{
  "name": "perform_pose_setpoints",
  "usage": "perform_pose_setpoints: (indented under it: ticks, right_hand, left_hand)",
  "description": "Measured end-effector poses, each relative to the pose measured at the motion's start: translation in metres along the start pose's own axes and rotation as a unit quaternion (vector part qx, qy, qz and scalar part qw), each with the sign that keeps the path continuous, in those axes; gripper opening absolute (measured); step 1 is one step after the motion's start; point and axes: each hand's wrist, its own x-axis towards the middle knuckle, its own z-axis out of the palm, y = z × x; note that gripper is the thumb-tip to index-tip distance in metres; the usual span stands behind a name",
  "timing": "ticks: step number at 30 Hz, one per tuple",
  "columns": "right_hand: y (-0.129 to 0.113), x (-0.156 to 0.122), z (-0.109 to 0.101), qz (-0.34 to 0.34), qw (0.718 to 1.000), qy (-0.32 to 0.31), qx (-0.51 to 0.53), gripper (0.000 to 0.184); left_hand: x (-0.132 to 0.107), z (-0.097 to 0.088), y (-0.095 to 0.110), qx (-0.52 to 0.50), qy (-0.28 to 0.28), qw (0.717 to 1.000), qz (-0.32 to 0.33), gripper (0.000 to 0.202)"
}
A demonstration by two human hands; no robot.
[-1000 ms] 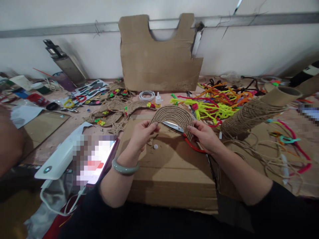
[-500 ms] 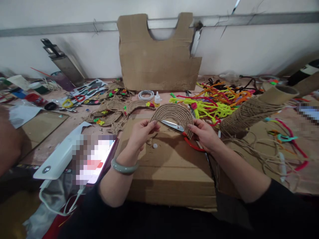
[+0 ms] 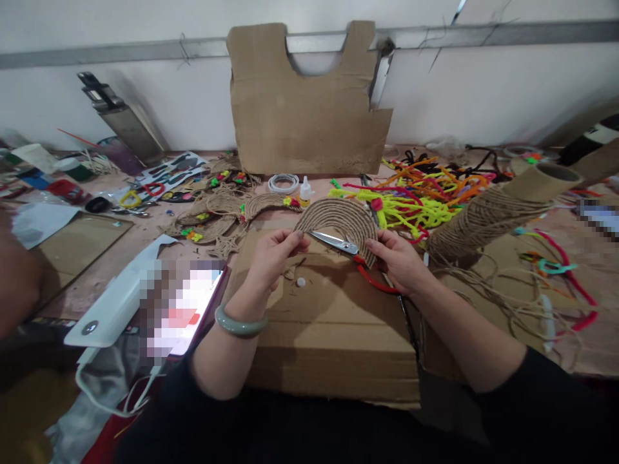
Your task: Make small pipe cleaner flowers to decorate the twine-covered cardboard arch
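Observation:
A half-ring arch wound from jute twine (image 3: 338, 216) is held up over a flat cardboard sheet (image 3: 333, 328). My left hand (image 3: 273, 254) pinches its left end, fingers closed. My right hand (image 3: 399, 261) pinches its right end. Under the arch lie red-handled scissors (image 3: 353, 254) with their blades pointing left. A small white cap (image 3: 300, 281) rests on the cardboard below my left hand. A green bangle sits on my left wrist.
A cut cardboard panel (image 3: 309, 103) leans on the wall behind. A glue bottle (image 3: 305, 192), a white ring, finished jute pieces (image 3: 217, 212), bright pipe cleaners (image 3: 420, 190), a twine-wound tube (image 3: 488, 216) and a phone (image 3: 184, 309) surround the sheet. Another person's arm is at far left.
The arch and both hands have shifted very slightly upward and to the right; the grip on both ends is unchanged.

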Motion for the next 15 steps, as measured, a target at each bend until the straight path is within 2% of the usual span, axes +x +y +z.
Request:
perform_pose_setpoints:
  ticks: [4,8,12,15]
  right_hand:
    - [0.0012,0.0003,0.0003,-0.008,1.0,-0.007,0.002,0.03]
    - [0.004,0.0002,-0.0025,-0.008,1.0,-0.006,-0.019,0.027]
    - [0.0078,-0.0003,-0.0031,-0.023,0.997,-0.053,-0.056,0.025]
    - [0.0079,-0.0006,-0.0015,-0.028,0.996,-0.063,-0.064,0.029]
  left_hand:
    - [-0.0009,0.0004,0.0009,0.004,0.008,1.0,0.008,0.02]
    - [-0.0004,0.0001,0.0019,0.004,-0.012,1.0,-0.006,0.025]
    - [-0.0015,0.0011,0.003,0.035,-0.03,0.999,-0.015,0.019]
    - [-0.0018,0.0016,0.0018,0.045,-0.041,0.998,-0.018,0.014]
